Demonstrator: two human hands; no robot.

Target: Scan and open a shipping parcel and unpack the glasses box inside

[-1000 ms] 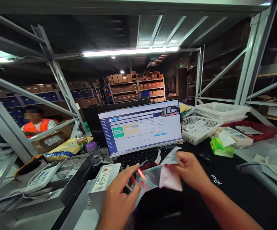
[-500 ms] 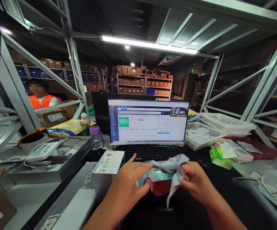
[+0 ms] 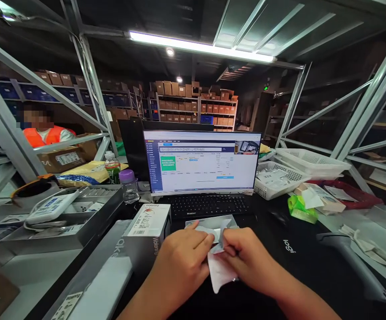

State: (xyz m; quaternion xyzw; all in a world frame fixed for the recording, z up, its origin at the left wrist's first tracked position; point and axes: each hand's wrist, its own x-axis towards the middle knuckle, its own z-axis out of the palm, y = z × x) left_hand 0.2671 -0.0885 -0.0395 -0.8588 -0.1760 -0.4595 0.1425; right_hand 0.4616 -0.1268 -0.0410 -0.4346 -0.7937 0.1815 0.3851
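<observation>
A thin grey-white cloth is bunched in my right hand, and its loose end hangs down between my hands. My left hand is closed close beside it, holding a shiny flat box. Only the box's pale, reflective far edge shows past my knuckles; the rest is hidden behind both hands and the cloth. To the left of my left hand stands a white and grey carton with a printed label on top.
A keyboard and lit monitor stand beyond my hands. A purple-capped jar and a grey tray of packets are at left. At right are a mouse, a handheld scanner, a green packet and white baskets. A person in an orange vest is far left.
My hands have come closer together, and the right hand has drawn the cloth down and left over the box. The box's red and teal surface is now covered. The view has shifted slightly.
</observation>
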